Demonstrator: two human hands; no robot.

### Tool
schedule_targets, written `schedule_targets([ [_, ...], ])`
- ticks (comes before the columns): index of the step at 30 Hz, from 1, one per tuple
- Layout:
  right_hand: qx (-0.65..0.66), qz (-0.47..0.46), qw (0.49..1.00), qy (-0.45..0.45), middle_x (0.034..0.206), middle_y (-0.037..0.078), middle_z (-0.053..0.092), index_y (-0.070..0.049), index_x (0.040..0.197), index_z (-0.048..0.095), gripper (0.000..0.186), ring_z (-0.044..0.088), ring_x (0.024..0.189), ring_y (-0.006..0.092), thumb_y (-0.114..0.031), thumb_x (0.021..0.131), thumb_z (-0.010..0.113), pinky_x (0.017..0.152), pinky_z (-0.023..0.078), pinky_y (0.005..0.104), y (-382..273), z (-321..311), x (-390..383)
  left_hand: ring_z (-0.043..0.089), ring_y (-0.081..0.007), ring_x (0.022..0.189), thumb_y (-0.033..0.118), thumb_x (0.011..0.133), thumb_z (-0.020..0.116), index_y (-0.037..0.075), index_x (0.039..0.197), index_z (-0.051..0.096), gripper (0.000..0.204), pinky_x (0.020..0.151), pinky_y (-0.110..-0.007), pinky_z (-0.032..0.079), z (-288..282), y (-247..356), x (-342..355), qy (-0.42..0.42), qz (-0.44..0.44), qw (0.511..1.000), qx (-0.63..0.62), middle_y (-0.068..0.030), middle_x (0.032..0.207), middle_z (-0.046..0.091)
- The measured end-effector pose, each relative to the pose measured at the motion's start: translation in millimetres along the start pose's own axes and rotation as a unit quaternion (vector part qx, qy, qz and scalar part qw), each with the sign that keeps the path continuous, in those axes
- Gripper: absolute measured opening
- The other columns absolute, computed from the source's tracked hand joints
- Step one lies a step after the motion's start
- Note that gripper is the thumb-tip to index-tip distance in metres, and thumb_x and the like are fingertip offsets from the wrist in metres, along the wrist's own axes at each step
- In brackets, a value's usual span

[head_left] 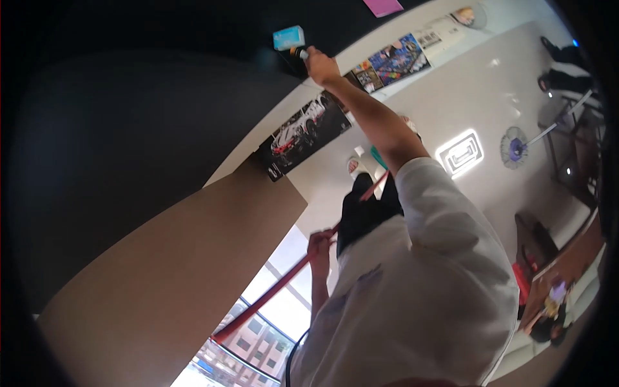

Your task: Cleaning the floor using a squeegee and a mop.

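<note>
My right hand reaches out over the dark surface, its fingers closed on a small dark cylinder with an orange band and a pale end. I cannot make out its exact kind. Beside it on the dark surface lies a light-blue box. My left hand is lower, in front of my body, wrapped round a long red pole. The pole slants past my dark trousers towards the floor, where a teal piece shows partly by my feet.
A black box with a car picture, a colourful picture box and a pink sheet lie along the edge. A purple-centred mop head with a pale handle is on the floor. Chairs, a brown table and other people are right.
</note>
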State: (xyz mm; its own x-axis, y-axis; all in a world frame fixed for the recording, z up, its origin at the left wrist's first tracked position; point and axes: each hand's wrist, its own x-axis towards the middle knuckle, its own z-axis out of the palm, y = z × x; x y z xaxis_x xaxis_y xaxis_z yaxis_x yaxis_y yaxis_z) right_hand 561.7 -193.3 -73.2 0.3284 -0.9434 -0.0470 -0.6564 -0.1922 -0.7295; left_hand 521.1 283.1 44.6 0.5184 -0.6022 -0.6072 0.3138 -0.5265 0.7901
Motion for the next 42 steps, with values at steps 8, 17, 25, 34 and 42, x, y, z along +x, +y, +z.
schedule_targets([
  [8, 0.458, 0.178, 0.813, 0.313, 0.113, 0.002, 0.060, -0.009, 0.124, 0.043, 0.034, 0.048, 0.110, 0.0109, -0.014, 0.091, 0.050, 0.084, 0.039, 0.0274, 88.6, -243.3, -289.8, 0.058, -0.0124, 0.088, 0.006, 0.084, 0.052, 0.006, 0.096, 0.055, 0.012, 0.074, -0.028, 0.050, -48.5, -2.3, 116.2, -0.179, 0.011, 0.980, 0.083, -0.0045, 0.092, 0.058],
  [17, 0.256, 0.153, 0.603, 0.740, 0.081, 0.001, 0.059, -0.005, 0.093, 0.055, 0.009, 0.050, 0.061, 0.0053, -0.010, 0.086, 0.058, 0.051, 0.040, 0.0197, 127.3, -435.0, -615.1, 0.054, -0.0201, 0.096, 0.015, 0.081, 0.048, 0.008, 0.095, 0.049, 0.015, 0.082, -0.037, 0.043, -47.6, 96.0, 211.4, -0.306, 0.125, 0.931, 0.155, -0.0055, 0.089, 0.053],
  [25, 0.428, 0.191, 0.454, 0.757, 0.054, -0.005, 0.040, -0.017, 0.074, 0.051, 0.044, 0.036, 0.047, 0.0081, -0.059, 0.085, 0.047, 0.043, 0.023, 0.0237, 85.9, -411.2, -722.0, 0.053, -0.0139, 0.090, 0.014, 0.082, 0.048, 0.013, 0.089, 0.051, 0.007, 0.073, -0.030, 0.037, 8.1, 119.3, 204.9, -0.334, 0.047, 0.934, 0.116, -0.0012, 0.087, 0.053],
  [34, 0.503, 0.179, 0.453, 0.714, 0.058, -0.002, 0.042, -0.013, 0.078, 0.050, 0.043, 0.038, 0.050, 0.0119, -0.055, 0.085, 0.046, 0.048, 0.027, 0.0260, 97.7, -419.6, -714.4, 0.053, -0.0123, 0.086, 0.009, 0.077, 0.046, 0.012, 0.085, 0.050, 0.009, 0.067, -0.023, 0.037, 28.2, 105.0, 205.7, -0.375, 0.108, 0.911, 0.136, -0.0009, 0.084, 0.052],
  [42, 0.507, 0.132, 0.455, 0.720, 0.063, 0.000, 0.043, -0.012, 0.083, 0.054, 0.040, 0.037, 0.055, 0.0129, -0.051, 0.088, 0.047, 0.051, 0.028, 0.0262, 144.7, -428.5, -686.7, 0.052, -0.0163, 0.096, 0.014, 0.081, 0.049, 0.014, 0.084, 0.049, 0.003, 0.072, -0.029, 0.038, 20.1, 108.0, 203.7, -0.359, 0.096, 0.915, 0.155, -0.0018, 0.084, 0.051],
])
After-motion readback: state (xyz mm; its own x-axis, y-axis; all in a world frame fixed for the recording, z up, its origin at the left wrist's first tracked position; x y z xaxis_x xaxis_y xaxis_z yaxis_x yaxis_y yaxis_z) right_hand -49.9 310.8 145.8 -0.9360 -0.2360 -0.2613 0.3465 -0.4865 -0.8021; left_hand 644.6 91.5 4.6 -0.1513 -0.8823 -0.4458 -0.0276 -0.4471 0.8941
